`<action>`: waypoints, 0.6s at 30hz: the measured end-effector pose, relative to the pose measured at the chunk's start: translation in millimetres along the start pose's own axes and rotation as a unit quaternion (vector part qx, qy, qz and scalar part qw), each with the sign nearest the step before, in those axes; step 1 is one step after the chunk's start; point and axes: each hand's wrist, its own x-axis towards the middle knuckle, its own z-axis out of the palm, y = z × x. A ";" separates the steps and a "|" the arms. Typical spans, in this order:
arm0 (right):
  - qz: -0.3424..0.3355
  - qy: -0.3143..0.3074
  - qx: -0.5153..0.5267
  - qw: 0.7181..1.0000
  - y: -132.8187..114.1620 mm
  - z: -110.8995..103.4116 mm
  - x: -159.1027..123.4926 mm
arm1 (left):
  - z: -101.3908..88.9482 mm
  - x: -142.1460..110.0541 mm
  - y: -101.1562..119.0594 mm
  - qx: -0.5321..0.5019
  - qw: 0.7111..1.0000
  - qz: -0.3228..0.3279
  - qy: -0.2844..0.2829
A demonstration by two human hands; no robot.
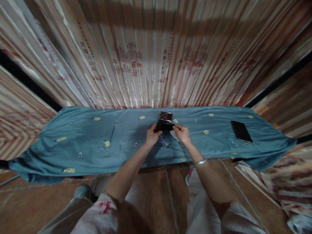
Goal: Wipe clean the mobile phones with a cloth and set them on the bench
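Observation:
My left hand [152, 135] and my right hand [182, 134] grip the two ends of a flat black rectangular object [165, 126], perhaps a phone or a wallet; I cannot tell which. Just beyond it is a small brown checkered case [165, 116] with a shiny edge and a dark square on its right. Whether the case touches the black object is unclear. Below my hands lies a small bluish see-through packet [164, 141] on the cloth. A whitish piece of paper or cloth [174, 135] shows beside my right fingers, partly hidden.
A blue cloth [122, 159] with yellow patterns covers the long, low surface. Toward its right end lies a black flat tablet-like object [241, 131]. Pleated patterned curtains [151, 58] hang behind it, and dark bars [280, 81] stand at both sides. The floor is brown tile.

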 end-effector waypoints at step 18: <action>-0.039 -0.021 -0.153 0.987 4.1 -5.7 23.1 | -6.0 27.0 -12.2 0.117 0.992 0.043 0.010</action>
